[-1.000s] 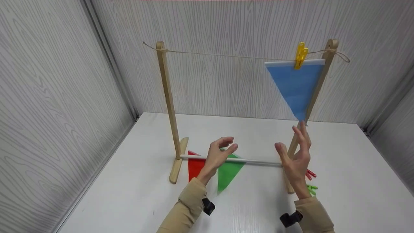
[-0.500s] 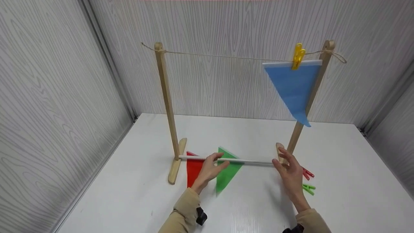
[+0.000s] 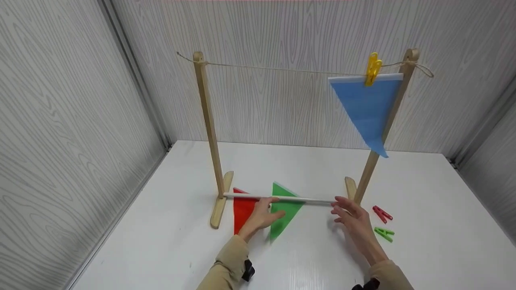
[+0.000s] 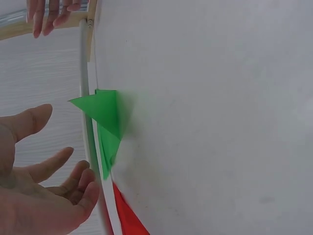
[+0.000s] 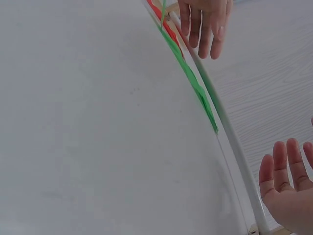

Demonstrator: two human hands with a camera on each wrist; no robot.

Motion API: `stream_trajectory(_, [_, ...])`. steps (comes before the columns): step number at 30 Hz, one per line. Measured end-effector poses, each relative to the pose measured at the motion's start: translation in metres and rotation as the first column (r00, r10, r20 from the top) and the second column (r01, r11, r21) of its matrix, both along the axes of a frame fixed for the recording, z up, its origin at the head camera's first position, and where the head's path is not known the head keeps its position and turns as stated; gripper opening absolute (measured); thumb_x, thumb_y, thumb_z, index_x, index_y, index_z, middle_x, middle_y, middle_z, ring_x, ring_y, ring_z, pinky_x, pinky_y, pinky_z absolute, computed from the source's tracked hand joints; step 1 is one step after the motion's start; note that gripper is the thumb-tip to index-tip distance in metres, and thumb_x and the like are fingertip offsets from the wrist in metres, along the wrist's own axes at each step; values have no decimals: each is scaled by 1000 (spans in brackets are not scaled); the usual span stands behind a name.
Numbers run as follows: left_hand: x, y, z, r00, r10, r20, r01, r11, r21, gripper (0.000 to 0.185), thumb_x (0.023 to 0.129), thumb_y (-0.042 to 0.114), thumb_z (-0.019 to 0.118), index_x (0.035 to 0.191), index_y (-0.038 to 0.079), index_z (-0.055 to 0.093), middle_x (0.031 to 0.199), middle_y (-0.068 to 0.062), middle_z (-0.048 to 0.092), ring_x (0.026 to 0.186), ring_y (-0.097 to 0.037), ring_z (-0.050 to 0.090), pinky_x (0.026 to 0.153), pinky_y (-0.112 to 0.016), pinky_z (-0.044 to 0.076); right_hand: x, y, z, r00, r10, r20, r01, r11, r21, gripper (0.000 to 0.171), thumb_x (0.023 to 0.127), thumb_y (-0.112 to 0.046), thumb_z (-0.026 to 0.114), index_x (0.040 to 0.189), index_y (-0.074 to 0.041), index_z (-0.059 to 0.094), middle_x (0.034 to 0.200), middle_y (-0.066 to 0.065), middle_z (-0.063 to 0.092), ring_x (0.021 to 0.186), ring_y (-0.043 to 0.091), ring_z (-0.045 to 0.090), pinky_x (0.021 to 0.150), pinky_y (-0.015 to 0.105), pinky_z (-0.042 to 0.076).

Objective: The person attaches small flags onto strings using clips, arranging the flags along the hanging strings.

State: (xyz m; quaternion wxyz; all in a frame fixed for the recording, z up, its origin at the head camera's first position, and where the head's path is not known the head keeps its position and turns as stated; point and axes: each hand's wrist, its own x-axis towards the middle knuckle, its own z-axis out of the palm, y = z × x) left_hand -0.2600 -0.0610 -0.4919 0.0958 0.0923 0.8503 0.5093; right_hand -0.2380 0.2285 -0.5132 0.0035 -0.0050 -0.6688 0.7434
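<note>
My left hand [image 3: 261,217] hovers over the red pennant [image 3: 242,210] and beside the green pennant [image 3: 284,213], fingers loosely bent and holding nothing. In the left wrist view its thumb and fingers [image 4: 51,166] stand apart. My right hand [image 3: 354,219] is near the right end of the white rod [image 3: 314,200], its fingers spread with nothing in them. A blue pennant [image 3: 365,108] hangs from the string [image 3: 266,68] by a yellow clothespin [image 3: 373,69], close to the right post; its lower tip curls to the right.
Two wooden posts, the left post [image 3: 209,125] and the right post [image 3: 369,167], stand on wooden feet joined by the rod. On the white table [image 3: 161,241] right of the stand lie a red clothespin [image 3: 382,214] and a green clothespin [image 3: 384,234]. Wood-grain panels enclose the table.
My right hand has come down from the blue pennant's tip and moved left toward the rod. My left hand has lowered slightly. The pennant's tip hangs free and curled.
</note>
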Motion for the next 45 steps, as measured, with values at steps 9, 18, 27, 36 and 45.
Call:
stream_trajectory(9, [-1, 1, -5, 998, 3, -59, -10, 992, -123, 55, 94, 20, 68, 139, -6, 51, 143, -23, 49, 134, -39, 39, 112, -58, 39, 3, 6, -3, 990, 6, 139, -1, 999, -35, 47, 101, -17, 62, 142, 1, 48, 117, 5, 66, 102, 14, 65, 90, 28, 55])
stream_trajectory(18, [2, 4, -8, 998, 5, -69, -19, 981, -193, 56, 93, 19, 69, 139, -7, 51, 146, -21, 44, 130, -35, 40, 111, -55, 43, 5, 15, -1, 984, 48, 171, -38, 998, -59, 51, 101, -19, 62, 145, -1, 44, 122, 4, 64, 105, 13, 63, 91, 26, 53])
stream_trajectory(27, [3, 4, -8, 996, -37, -86, 16, 973, -229, 54, 92, 17, 66, 135, -12, 52, 149, -25, 47, 134, -40, 40, 113, -56, 39, 10, 24, 0, 993, 7, 116, -18, 996, 91, 46, 101, -19, 62, 141, 0, 50, 116, 3, 69, 95, 10, 66, 80, 21, 55])
stream_trajectory(36, [2, 3, -10, 992, -43, -115, 17, 975, -221, 46, 94, 14, 66, 132, -11, 56, 139, -25, 55, 128, -39, 46, 112, -56, 40, 13, 37, 7, 992, -22, 127, 0, 985, 173, 44, 99, -24, 65, 138, -4, 55, 111, -1, 71, 89, 10, 64, 73, 22, 55])
stream_trajectory(45, [2, 4, -15, 984, -14, -176, -23, 978, -206, 33, 93, 9, 66, 121, -9, 61, 121, -23, 61, 114, -34, 52, 104, -53, 45, 17, 54, 9, 997, -64, 48, 61, 995, 77, 42, 96, -9, 67, 133, 8, 56, 102, -7, 72, 88, 8, 65, 75, 22, 56])
